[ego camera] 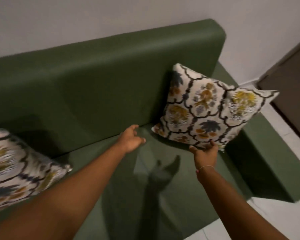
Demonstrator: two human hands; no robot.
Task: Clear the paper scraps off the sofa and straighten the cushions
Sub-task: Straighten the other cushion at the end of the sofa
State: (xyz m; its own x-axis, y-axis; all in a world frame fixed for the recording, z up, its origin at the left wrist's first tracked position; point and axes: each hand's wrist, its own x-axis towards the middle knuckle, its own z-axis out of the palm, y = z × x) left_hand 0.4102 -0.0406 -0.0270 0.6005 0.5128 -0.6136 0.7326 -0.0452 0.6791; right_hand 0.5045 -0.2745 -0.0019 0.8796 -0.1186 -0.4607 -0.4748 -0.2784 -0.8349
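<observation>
A patterned white cushion with yellow and blue flowers leans tilted against the backrest at the right end of the green sofa. My right hand grips its lower front edge. My left hand hovers over the seat just left of that cushion, fingers loosely apart and holding nothing. A second matching cushion lies at the left edge of the view on the seat. No paper scraps show on the seat.
The sofa's low green armrest runs along the right side. Beyond it is pale tiled floor and a dark brown door or cabinet. A plain wall stands behind the backrest.
</observation>
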